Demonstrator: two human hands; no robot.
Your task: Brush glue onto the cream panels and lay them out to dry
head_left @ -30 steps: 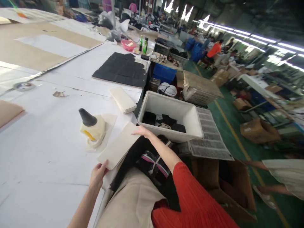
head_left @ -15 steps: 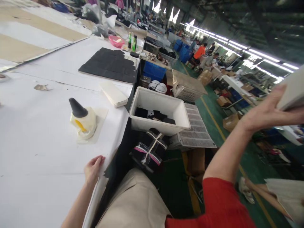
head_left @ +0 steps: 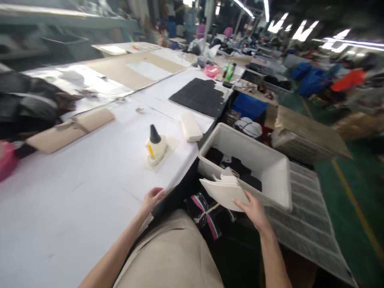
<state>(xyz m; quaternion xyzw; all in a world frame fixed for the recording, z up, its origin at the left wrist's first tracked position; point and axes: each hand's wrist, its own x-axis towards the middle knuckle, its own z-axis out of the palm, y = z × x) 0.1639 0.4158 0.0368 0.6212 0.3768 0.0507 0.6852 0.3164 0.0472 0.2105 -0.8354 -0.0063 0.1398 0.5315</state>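
My right hand grips a stack of off-white sheets by its near right edge. The sheets fan apart at their far end, in front of a white plastic bin. By the table's edge is my left hand, its fingers loosely bent and thumb a little apart, with nothing visible in it. A pale bottle with a black cone-shaped top stands on the white table, beyond my left hand. Near the table corner lies another off-white stack.
Dark pieces lie inside the bin. Below it is a tied dark bundle with pink stripes. A black sheet covers part of the table farther off. A beige roll rests at the left. A cardboard-topped crate stands right.
My right hand has come down from the upper right to the bin's near side with the off-white stack. The view has swung left. My left hand stays by the table edge.
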